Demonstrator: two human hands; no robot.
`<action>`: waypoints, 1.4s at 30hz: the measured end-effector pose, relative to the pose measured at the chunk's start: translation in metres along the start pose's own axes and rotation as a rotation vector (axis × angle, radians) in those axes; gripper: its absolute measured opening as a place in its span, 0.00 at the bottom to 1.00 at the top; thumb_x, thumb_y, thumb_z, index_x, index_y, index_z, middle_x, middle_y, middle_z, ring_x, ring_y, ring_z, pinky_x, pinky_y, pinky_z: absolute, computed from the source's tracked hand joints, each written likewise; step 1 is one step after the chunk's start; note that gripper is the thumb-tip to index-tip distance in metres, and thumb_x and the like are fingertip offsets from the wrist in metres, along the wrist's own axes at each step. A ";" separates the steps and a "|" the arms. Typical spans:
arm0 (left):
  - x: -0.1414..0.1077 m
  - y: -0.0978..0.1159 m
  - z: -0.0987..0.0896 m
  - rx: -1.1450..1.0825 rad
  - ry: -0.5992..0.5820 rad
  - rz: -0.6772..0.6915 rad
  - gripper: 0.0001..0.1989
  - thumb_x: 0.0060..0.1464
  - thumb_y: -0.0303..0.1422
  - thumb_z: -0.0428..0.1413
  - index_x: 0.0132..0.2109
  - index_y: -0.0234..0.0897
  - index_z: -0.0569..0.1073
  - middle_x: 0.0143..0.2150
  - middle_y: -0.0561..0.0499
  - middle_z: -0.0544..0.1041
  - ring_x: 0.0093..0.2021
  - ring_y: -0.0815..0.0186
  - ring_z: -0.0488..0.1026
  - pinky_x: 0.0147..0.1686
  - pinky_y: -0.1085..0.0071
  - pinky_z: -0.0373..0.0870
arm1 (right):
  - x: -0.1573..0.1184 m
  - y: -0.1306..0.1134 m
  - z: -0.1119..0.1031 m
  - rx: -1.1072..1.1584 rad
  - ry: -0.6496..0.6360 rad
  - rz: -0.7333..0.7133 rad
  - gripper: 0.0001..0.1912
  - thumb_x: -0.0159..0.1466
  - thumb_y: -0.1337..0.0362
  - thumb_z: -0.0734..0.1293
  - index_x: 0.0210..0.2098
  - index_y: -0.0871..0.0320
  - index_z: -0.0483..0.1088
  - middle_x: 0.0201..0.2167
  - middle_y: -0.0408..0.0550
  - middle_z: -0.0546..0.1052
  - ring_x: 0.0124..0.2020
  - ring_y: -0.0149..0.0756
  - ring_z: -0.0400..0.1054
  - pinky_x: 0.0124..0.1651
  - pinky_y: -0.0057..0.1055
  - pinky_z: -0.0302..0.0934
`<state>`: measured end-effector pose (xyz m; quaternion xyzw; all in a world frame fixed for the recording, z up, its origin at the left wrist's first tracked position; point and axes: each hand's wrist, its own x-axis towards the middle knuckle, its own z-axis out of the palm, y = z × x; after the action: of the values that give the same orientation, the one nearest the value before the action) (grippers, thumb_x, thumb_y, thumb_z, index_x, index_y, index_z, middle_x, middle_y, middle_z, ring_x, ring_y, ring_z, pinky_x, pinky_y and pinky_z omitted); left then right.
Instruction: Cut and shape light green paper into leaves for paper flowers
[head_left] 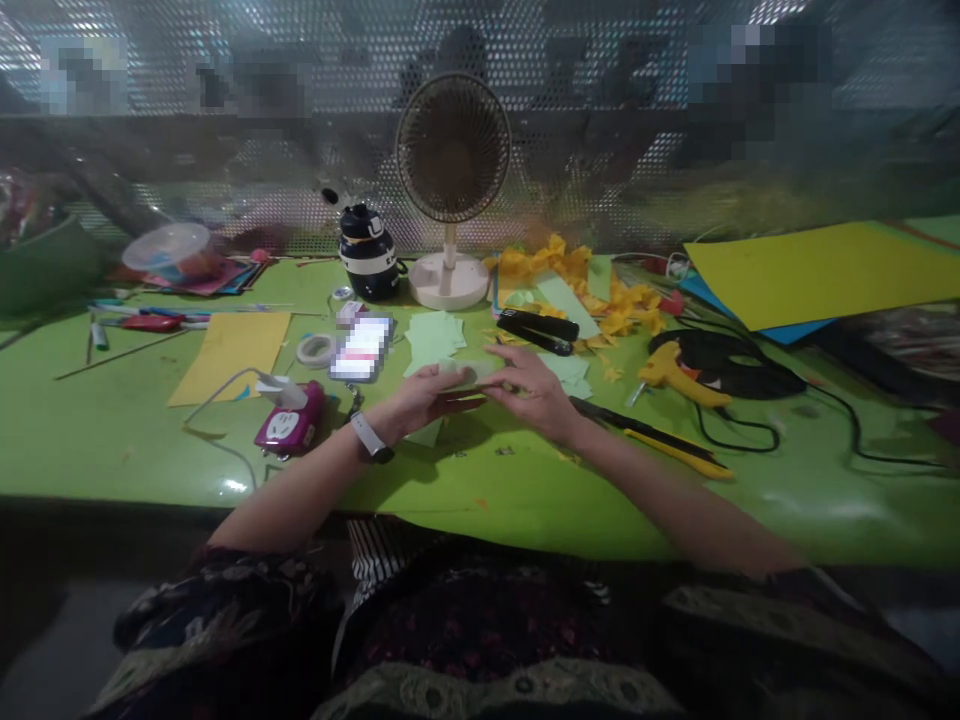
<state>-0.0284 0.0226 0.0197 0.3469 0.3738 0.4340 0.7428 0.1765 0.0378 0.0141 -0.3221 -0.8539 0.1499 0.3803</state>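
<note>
My left hand (433, 400), with a pale watch band on its wrist, holds a small pale green paper piece (471, 372) between thumb and fingers. My right hand (534, 388) pinches the right end of that piece, its index finger stretched above it. Both hands are over the middle of the green table (480, 500). Light green paper sheets (435, 336) lie just behind my left hand. A black stapler (538, 330) rests behind my right hand, and more green slips (570, 374) lie beside it.
Behind stand a fan (450, 278) and a dark bottle (369, 262). At left are a phone (361, 350), tape roll (315, 349), purple power socket (289, 420) and yellow sheet (232, 350). Orange paper flowers (626, 305), a yellow glue gun (679, 372) and a yellow-black cutter (675, 450) lie right.
</note>
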 end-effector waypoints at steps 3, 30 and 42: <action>0.000 -0.001 0.000 -0.029 0.010 -0.004 0.10 0.60 0.38 0.60 0.40 0.34 0.79 0.41 0.43 0.82 0.40 0.61 0.81 0.46 0.62 0.80 | -0.004 0.002 0.007 0.208 0.086 0.177 0.11 0.66 0.55 0.69 0.33 0.56 0.75 0.55 0.54 0.75 0.57 0.46 0.68 0.59 0.51 0.62; -0.004 -0.014 0.002 0.182 -0.158 0.102 0.15 0.49 0.39 0.69 0.41 0.35 0.81 0.43 0.44 0.84 0.46 0.58 0.81 0.49 0.61 0.77 | -0.012 -0.007 0.014 0.488 0.119 0.395 0.18 0.60 0.46 0.70 0.33 0.55 0.68 0.30 0.46 0.75 0.32 0.37 0.71 0.38 0.38 0.70; -0.002 -0.018 0.000 0.185 -0.149 0.121 0.14 0.49 0.40 0.68 0.40 0.37 0.81 0.41 0.46 0.84 0.41 0.63 0.82 0.47 0.64 0.77 | -0.014 -0.007 0.015 0.506 0.136 0.390 0.17 0.61 0.49 0.70 0.34 0.55 0.67 0.30 0.46 0.74 0.32 0.36 0.71 0.37 0.37 0.71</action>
<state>-0.0223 0.0139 0.0045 0.4671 0.3343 0.4146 0.7058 0.1690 0.0235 -0.0001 -0.3839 -0.6844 0.4056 0.4687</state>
